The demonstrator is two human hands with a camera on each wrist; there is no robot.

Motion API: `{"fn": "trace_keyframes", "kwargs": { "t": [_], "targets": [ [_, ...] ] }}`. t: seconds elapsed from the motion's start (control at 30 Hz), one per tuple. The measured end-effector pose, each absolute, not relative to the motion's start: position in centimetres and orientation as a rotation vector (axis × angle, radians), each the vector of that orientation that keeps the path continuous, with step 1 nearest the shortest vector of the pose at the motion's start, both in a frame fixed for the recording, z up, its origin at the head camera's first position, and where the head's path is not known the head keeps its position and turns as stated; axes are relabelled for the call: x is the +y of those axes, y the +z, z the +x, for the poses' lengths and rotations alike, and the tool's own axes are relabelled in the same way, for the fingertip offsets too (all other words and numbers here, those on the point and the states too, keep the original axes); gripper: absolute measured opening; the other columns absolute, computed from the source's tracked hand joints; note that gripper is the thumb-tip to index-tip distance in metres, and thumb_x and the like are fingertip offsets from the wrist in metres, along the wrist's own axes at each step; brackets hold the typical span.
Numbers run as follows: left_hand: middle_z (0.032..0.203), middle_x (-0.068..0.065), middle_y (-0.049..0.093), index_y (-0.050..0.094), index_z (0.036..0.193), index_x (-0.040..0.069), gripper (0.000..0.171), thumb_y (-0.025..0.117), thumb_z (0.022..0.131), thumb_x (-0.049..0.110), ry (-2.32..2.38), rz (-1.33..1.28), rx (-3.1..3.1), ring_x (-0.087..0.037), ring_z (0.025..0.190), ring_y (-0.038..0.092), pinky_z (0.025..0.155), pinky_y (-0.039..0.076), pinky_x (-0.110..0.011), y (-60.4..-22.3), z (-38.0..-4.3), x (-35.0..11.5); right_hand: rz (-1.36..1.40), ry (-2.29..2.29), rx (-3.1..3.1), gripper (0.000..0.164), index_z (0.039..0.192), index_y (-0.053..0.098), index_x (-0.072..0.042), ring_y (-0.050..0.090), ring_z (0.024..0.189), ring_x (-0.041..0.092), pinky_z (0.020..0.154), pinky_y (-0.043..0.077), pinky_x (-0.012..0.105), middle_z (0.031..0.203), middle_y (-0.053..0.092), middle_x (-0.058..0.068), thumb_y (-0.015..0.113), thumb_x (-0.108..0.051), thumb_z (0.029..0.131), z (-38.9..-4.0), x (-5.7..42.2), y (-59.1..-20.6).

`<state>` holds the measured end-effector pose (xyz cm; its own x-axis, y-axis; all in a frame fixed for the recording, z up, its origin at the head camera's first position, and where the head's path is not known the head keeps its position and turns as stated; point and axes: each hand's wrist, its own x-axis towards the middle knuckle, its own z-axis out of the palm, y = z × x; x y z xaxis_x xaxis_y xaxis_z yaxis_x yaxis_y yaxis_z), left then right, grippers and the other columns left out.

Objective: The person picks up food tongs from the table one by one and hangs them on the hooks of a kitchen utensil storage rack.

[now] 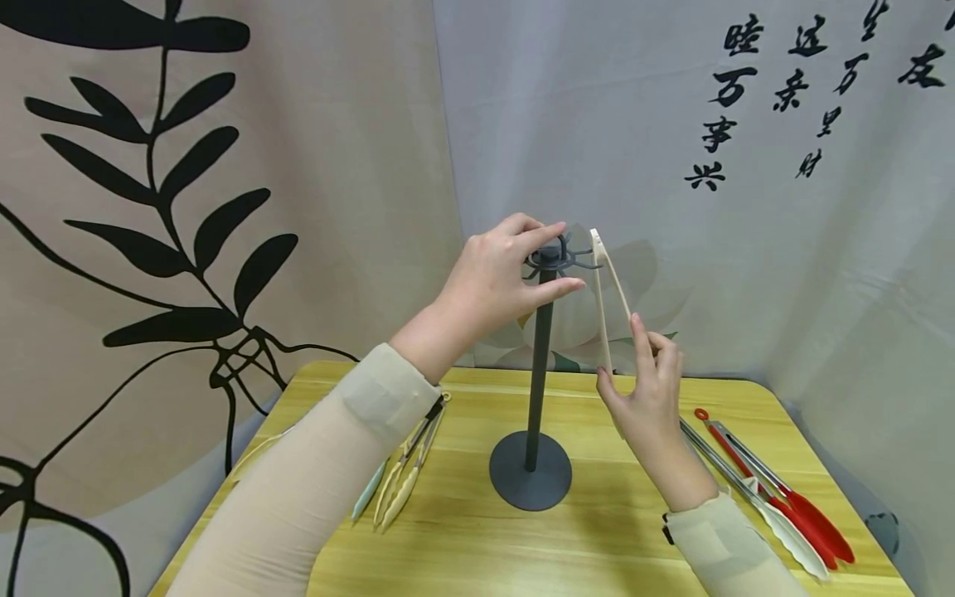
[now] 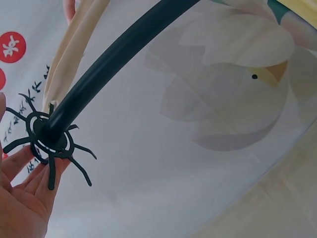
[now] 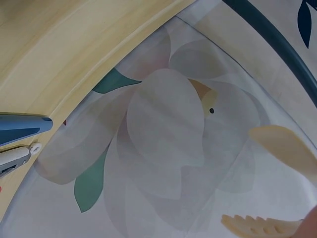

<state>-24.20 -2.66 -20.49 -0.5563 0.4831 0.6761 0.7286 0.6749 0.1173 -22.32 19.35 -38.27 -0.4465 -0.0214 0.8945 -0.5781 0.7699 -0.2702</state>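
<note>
A dark grey utensil stand (image 1: 540, 356) with a round base and a ring of curved hooks (image 2: 52, 171) rises from the table. My left hand (image 1: 496, 261) is at its top, fingers by the small loop and thumb below the hooks; the left wrist view shows fingers (image 2: 42, 181) behind the ring. My right hand (image 1: 649, 381) holds a pair of pale beige tongs (image 1: 613, 282) near their lower ends, hinge end up beside the hooks. One toothed tip (image 3: 257, 227) shows in the right wrist view. Whether the tongs touch a hook I cannot tell.
On the wooden table (image 1: 448, 547), cream-tipped tongs (image 1: 406, 477) and a light-blue-tipped utensil (image 1: 369, 489) lie left of the stand, partly behind my left arm. Red tongs (image 1: 813, 514) and white-tipped tongs (image 1: 791, 531) lie at the right. A printed curtain (image 1: 358, 166) hangs behind.
</note>
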Motion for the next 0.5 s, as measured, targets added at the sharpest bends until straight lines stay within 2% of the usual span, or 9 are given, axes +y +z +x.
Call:
{"fn": "trace_keyframes", "kwargs": {
  "t": [0.5],
  "targets": [
    [0.111,-0.001,0.060,0.059,0.131,0.017,0.066,0.070,0.078,0.054,-0.522,-0.926,-2.270,-0.010,0.073,0.058,0.072,0.050,-0.024,-20.48,-24.17,-2.70,0.457,0.683,-1.939,0.089,0.146,0.035,-0.007,0.037,0.096,0.041,0.075,0.032,0.044,0.113,0.042,0.028,0.079,0.000,0.068,-22.45,19.06,-38.34]
  ]
}}
